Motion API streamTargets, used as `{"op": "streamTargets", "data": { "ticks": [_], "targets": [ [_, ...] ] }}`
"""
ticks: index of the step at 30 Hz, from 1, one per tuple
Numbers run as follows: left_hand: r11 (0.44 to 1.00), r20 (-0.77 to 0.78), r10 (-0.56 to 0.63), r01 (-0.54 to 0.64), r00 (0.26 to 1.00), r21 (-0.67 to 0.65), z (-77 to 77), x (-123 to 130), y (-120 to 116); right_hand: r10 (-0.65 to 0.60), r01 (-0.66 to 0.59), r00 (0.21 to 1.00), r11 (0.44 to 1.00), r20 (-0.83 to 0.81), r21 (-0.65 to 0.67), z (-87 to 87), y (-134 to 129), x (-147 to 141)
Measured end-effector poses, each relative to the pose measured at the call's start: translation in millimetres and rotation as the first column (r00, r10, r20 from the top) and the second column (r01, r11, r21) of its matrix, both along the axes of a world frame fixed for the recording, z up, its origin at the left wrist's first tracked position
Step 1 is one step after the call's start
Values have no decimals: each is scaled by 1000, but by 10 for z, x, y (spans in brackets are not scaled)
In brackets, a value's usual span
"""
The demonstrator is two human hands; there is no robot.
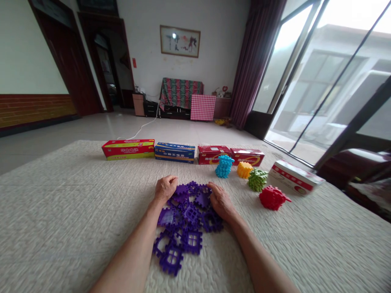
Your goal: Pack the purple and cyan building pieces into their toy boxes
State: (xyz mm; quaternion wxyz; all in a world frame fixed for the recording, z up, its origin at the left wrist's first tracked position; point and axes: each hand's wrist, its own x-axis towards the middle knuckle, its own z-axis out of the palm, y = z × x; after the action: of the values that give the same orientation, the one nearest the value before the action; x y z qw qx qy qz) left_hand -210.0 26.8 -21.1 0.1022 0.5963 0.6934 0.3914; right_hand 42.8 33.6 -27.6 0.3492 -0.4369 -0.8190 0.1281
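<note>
A loose pile of purple interlocking plastic tiles [191, 213] lies in front of me, several with window-like cut-outs and notched edges. At its far left edge rests my left hand [165, 188], fingers curled in against a purple tile [181, 191]; whatever is inside the curl is hidden. My right hand [220, 199] lies along the right side of the pile, its fingers reaching over the far corner beside another purple tile [202, 199]. Those fingers look extended and touch the pile's edge.
Stacks of tiles stand to the right: blue [224, 167], yellow [244, 170], green [258, 180] and red [273, 198]. Behind them is a row of boxes: red-yellow [128, 149], blue [174, 153], dark red [214, 154]. A white-red box [295, 178] sits right, on the quilted cover [76, 203].
</note>
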Motion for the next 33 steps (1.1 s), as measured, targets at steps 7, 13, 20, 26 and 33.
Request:
{"op": "streamTargets", "data": {
  "ticks": [7,13,20,26,33],
  "targets": [
    [1000,-25,29,-29,999,1,-33,-1,32,124,-126,989,992,84,19,-3,-17,17],
    [999,-29,36,-36,999,22,-51,4,44,-25,22,998,998,-57,-62,11,1,0],
    [999,-17,41,-41,999,14,-101,-23,87,-249,232,954,966,-166,-114,-27,72,37],
    [995,111,61,-70,992,76,-92,-46,94,-140,129,986,985,-89,-116,-23,80,128],
    [969,444,159,-225,882,100,-149,-141,170,-52,53,998,997,30,-48,-59,78,125]
  ]
}}
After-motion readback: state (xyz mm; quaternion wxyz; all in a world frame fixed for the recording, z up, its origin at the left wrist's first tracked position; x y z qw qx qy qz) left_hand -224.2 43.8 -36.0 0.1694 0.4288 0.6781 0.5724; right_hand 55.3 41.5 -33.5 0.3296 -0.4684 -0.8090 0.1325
